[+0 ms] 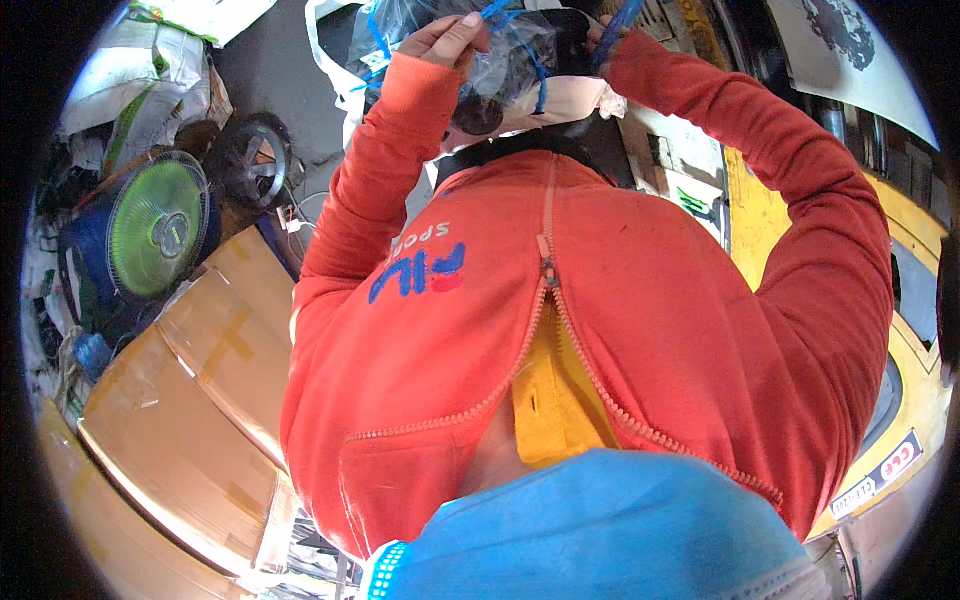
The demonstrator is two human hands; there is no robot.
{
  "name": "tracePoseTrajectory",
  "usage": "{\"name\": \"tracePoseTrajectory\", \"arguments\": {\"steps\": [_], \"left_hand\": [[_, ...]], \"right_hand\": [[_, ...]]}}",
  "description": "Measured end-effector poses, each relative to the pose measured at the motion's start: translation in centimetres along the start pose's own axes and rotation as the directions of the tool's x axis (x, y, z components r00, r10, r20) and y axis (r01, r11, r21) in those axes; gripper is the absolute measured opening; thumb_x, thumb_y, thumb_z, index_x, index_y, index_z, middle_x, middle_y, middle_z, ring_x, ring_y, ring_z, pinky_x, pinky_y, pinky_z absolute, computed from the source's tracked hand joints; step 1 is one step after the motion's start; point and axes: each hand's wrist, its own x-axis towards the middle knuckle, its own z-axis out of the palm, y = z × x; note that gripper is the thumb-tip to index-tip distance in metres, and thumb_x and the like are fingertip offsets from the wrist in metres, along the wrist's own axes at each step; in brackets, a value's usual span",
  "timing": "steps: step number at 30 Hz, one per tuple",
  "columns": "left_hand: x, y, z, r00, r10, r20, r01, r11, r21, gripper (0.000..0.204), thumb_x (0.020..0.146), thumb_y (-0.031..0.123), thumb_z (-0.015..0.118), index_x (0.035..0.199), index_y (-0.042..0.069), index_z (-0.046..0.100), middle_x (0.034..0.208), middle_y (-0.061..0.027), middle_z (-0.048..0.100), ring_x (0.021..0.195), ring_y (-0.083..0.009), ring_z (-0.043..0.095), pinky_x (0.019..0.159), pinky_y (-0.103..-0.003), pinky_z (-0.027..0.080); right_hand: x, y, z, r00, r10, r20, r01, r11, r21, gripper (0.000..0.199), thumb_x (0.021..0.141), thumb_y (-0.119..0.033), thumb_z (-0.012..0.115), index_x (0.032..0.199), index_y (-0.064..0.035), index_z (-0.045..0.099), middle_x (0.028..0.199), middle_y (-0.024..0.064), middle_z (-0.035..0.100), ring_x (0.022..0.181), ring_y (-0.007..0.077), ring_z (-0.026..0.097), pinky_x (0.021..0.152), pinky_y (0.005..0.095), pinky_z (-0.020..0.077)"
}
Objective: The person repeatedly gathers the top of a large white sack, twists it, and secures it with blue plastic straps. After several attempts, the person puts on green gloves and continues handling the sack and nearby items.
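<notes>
Pinching cord (495, 9) with left hand (447, 41), upper centre; right hand (599, 36) half-hidden, grip unclear; hard pulling could tear clear bag (505, 70).

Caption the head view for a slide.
Left hand pinching a blue strip by clear plastic, right hand partly hidden opposite, green fan off to the left.

My red jacket (660, 300) is lit brightly and rather evenly, with soft shadows inside the sleeve folds. Left of the jacket, the white sacks (135, 85) look almost washed out. Beyond it, the clear plastic bag (500, 75) shows small glare. Right of it, the yellow panel (917, 375) bends strongly toward the black rim.
</notes>
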Motion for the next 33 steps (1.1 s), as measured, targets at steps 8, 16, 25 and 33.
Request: {"name": "tracePoseTrajectory", "arguments": {"steps": [8,16,25,33], "left_hand": [[0.0,-0.1,-0.4,0.999,0.015,0.040,-0.012,0.998,-0.061,0.028,0.087,0.031,0.051,0.075,0.005,0.055,0.057,0.0025,0.041,0.052,-0.0077,0.035,0.051,-0.023,0.029],[2.6,-1.5,1.0,0.999,-0.026,0.020,0.025,0.998,0.057,0.026,0.086,0.031,0.054,0.081,0.005,0.058,0.058,0.0047,0.042,0.050,-0.0053,0.034,0.045,-0.021,0.026],[3.5,-1.7,1.2,0.989,-0.147,-0.003,0.147,0.988,0.054,0.028,0.088,0.031,0.051,0.071,0.009,0.056,0.052,0.0063,0.038,0.043,-0.0044,0.030,0.041,-0.021,0.022],[3.6,-1.8,1.0,0.984,-0.175,0.029,0.174,0.983,0.056,0.023,0.088,0.025,0.050,0.077,0.005,0.054,0.055,0.0041,0.039,0.047,-0.0054,0.033,0.043,-0.021,0.024]], "right_hand": [[-0.2,-0.2,0.1,0.999,0.015,-0.028,-0.016,1.000,-0.010,0.031,0.067,-0.007,0.065,0.097,-0.0101,0.058,0.098,0.0063,0.058,0.094,0.0231,0.055,0.086,0.0340,0.0411],[-3.8,1.2,1.0,0.998,0.030,-0.049,-0.031,0.999,-0.017,0.030,0.068,-0.008,0.065,0.097,-0.0099,0.058,0.098,0.0063,0.058,0.094,0.0230,0.054,0.086,0.0338,0.0410],[-6.5,0.5,-0.3,0.977,0.109,-0.184,-0.115,0.993,-0.023,0.030,0.068,-0.009,0.065,0.097,-0.0098,0.058,0.098,0.0062,0.058,0.095,0.0230,0.054,0.086,0.0336,0.0408],[-12.1,-5.7,3.8,0.090,0.888,-0.451,-0.537,0.425,0.729,0.029,0.080,-0.019,0.061,0.106,-0.0082,0.056,0.111,0.0049,0.056,0.106,0.0195,0.049,0.088,0.0332,0.0397]]}}
